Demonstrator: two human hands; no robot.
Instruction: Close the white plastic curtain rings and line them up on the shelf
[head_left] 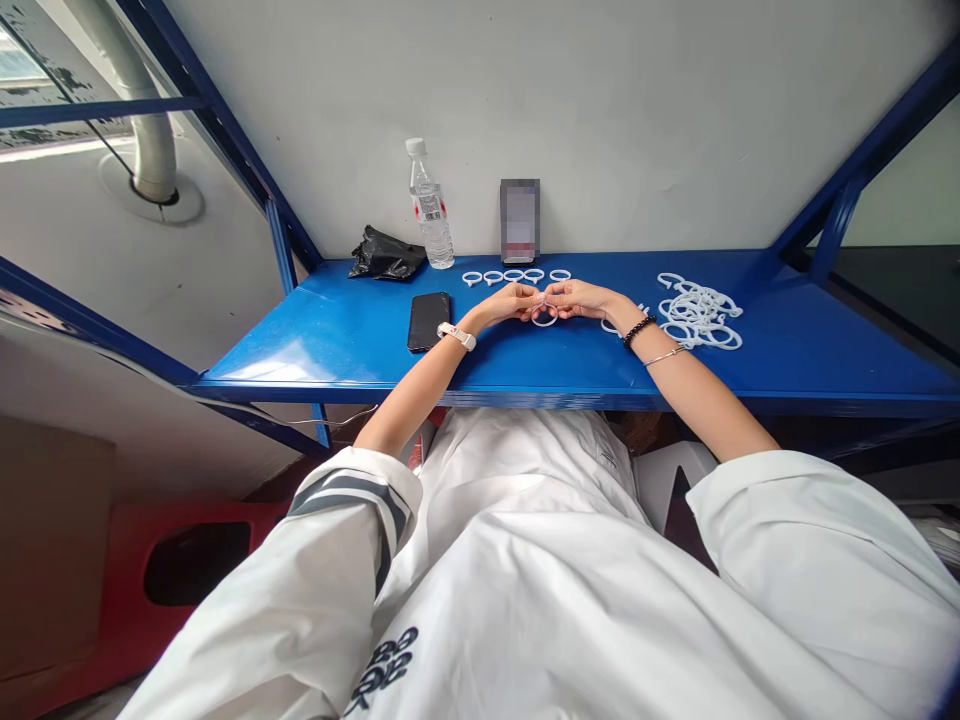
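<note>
My left hand [510, 301] and my right hand [581, 298] meet over the middle of a blue metal shelf [337, 340]. Both pinch one white plastic ring [544, 318] that hangs between their fingertips, just above the shelf. A row of several white rings [515, 275] lies behind the hands. A loose heap of white rings [700, 311] sits to the right of my right wrist. My left wrist wears a white band, my right a dark bead bracelet and a thin bangle.
A black phone [428, 320] lies flat left of my left wrist. At the back by the wall stand a clear water bottle [430, 207], a crumpled black bag [385, 256] and a small upright card [520, 220]. Blue frame struts rise on both sides.
</note>
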